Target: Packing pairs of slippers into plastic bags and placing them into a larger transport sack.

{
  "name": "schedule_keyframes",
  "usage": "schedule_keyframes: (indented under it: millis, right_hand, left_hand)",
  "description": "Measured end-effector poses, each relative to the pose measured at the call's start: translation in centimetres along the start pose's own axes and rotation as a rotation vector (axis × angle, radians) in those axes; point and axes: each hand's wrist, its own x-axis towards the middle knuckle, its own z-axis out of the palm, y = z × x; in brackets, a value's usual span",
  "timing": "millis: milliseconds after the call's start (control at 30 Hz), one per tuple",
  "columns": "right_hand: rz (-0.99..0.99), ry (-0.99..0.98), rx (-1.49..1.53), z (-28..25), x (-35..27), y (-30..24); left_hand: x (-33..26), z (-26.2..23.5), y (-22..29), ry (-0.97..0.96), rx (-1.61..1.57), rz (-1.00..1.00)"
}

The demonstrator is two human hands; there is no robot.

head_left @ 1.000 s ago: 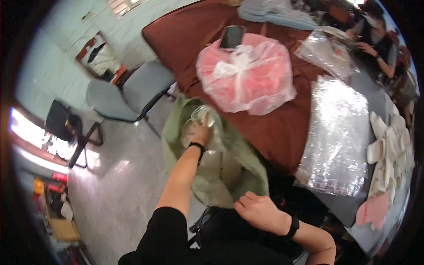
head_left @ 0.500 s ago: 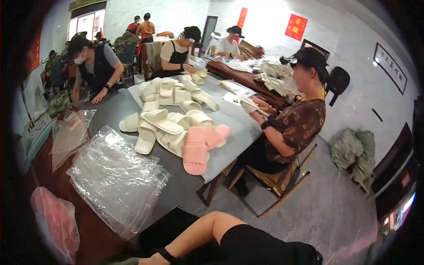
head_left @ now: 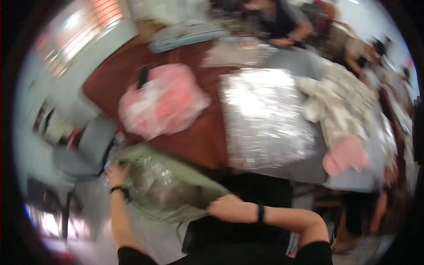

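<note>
A green woven sack (head_left: 145, 206) hangs with its mouth spread wide beside the brown-covered table. Its right rim is gripped in my right hand (head_left: 229, 208), fingers closed. At the opposite rim, my left hand (head_left: 117, 175) is closed round the edge, somewhat blurred. Inside the sack lies clear plastic wrapping (head_left: 163, 176) over something pale that I cannot make out. On the table just beyond it rests a clear plastic bag with pink contents (head_left: 165, 101).
Clear plastic bags (head_left: 267, 119) lie stacked on the table. To their right are cream slippers (head_left: 338, 99) in a heap and pink slippers (head_left: 346, 157). A grey chair (head_left: 86, 148) stands at the left. Another person (head_left: 287, 22) is across the table.
The view has swung left and down and is blurred. Both my hands now show, holding the green sack's rim; before, only my right arm was in view at the lower edge.
</note>
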Motion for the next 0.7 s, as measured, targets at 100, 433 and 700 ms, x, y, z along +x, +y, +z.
schedule_keyframes:
  millis: [100, 433, 700]
  right_hand:
    - [0.01, 0.012, -0.075, -0.5, -1.1, 0.0]
    - [0.025, -0.173, -0.36, -1.4, -1.0, 0.9]
    - [-0.239, 0.576, -0.273, -6.5, 3.9, -0.7]
  left_hand:
    - [-3.0, -2.6, 2.3, 0.107, -0.435, -0.205]
    - [-1.9, -5.1, -3.2, 0.161, -0.26, 0.019]
    - [1.8, -7.2, -13.9, 0.321, -1.111, -0.363]
